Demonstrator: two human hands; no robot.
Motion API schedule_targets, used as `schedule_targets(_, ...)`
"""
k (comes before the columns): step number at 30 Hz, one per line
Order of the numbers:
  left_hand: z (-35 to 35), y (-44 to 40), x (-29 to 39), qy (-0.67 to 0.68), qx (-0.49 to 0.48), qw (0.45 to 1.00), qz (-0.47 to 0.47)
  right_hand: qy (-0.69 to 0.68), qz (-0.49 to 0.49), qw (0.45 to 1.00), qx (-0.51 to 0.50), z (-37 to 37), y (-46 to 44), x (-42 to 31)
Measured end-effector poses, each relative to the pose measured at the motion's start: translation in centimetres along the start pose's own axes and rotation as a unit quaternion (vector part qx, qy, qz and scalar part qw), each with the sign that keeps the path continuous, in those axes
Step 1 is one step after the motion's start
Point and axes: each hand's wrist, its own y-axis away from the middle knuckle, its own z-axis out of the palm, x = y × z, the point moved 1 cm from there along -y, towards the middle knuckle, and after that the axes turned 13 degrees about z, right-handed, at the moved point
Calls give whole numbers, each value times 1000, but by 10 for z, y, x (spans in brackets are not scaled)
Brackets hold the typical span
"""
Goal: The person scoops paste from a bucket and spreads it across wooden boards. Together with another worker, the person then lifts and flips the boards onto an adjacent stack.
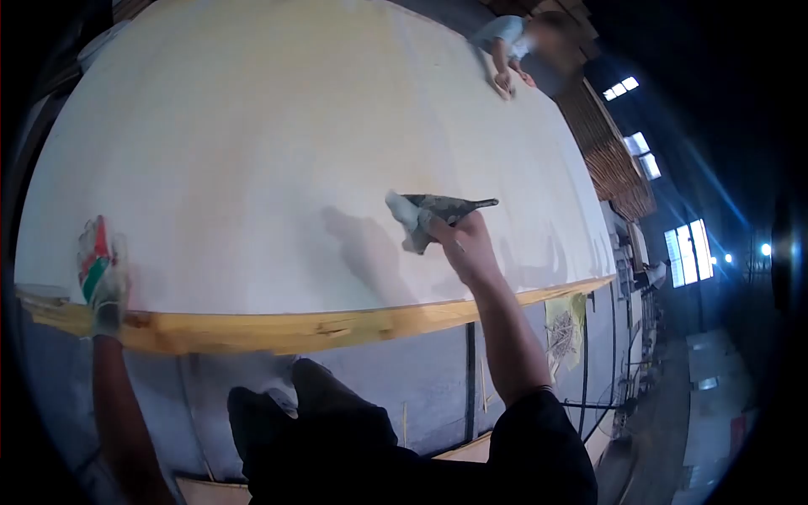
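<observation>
A large pale sheet (252, 151) fills most of the view, with yellowish layers showing along its near edge (278, 330). My left hand (103, 273), in a light glove with red and green on it, lies at the sheet's near left, fingers stretched out. Above the sheet, right of the middle, my right hand (465, 244) is closed on a dark mottled flat tool (446, 206) with a narrow end pointing right. A pale crumpled lump (407, 220) is at the tool's left side; whether it is cloth or paste, I cannot tell.
At the far right edge, another person (509, 50) leans over the sheet with hands on it. Brown stacked sheets (614, 160) stand beyond the right edge. A yellow bag (566, 332) with thin sticks lies below, right of my right arm.
</observation>
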Motion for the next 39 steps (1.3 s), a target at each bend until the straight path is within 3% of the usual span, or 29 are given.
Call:
schedule_targets(2, -5, -4, 5, 5, -6, 1000, -20, -108, 61, 991, -50, 30, -10, 20)
schedule_targets(3, -6, -7, 6, 10, -7, 999, -30, -156, 134, 978, -20, 53, -17, 29)
schedule_targets(4, -8, -5, 11, 21, -9, 999, -47, 63, 33, 996, 54, 78, -32, 43)
schedule_targets(5, -10, -4, 13, 26, -9, 999, -46, 277, -69, 950, 126, 97, -42, 51)
schedule_targets(6, -13, -3, 13, 34, -3, 999, -41, 279, -71, 948, 132, 102, -40, 48)
schedule_targets(8, -12, 1, 13, 26, 21, 999, -10, 440, -204, 869, 98, 110, -25, 44)
schedule_targets(11, -8, 7, -5, 54, 14, 997, 57, 402, -186, 891, 98, 128, 50, 64)
schedule_targets(13, -11, -3, -26, 92, 24, 991, 98, 424, -173, 882, 110, 183, 75, 60)
schedule_targets(15, -20, -24, -50, 118, -69, 985, 105, 449, -167, 869, 123, 217, 75, 49)
schedule_targets(17, 26, -31, -120, 68, -23, 989, 128, 284, -93, 944, 141, 235, 64, 37)
schedule_targets(18, 46, -29, -157, 56, 18, 993, 100, 186, -4, 971, 149, 231, 52, 32)
schedule_targets(19, 55, -27, -177, 44, 58, 995, 74, 136, 36, 983, 121, 225, 39, 23)
schedule_targets(21, 59, -31, -180, 49, 42, 996, 69, 132, 72, 982, 116, 234, 8, 24)
schedule_targets(23, 58, -27, -179, 50, 30, 997, 56, 374, -21, 886, 274, 252, -14, 22)
schedule_targets(26, 58, -33, -177, 39, 31, 998, 39, 533, -117, 824, 150, 254, 22, 37)
schedule_targets(27, 61, -34, -177, 25, 48, 997, 46, 534, -123, 823, 147, 273, 34, 35)
schedule_targets(29, 57, -27, -180, 8, 54, 997, 55, 362, -186, 882, 239, 321, 64, 23)
schedule_targets(31, 49, -32, -177, 27, 56, 997, 48, 366, -192, 878, 241, 372, 45, 11)
schedule_targets(33, 51, -27, -178, 30, 92, 994, 51, 427, -287, 837, 186, 413, 9, 1)
schedule_targets(37, 48, -29, -183, 32, 50, 998, 26, 459, -301, 819, 165, 421, 32, -4)
schedule_targets(39, 53, -32, -189, 30, 54, 997, 52, 430, -221, 861, 158, 429, 67, -8)
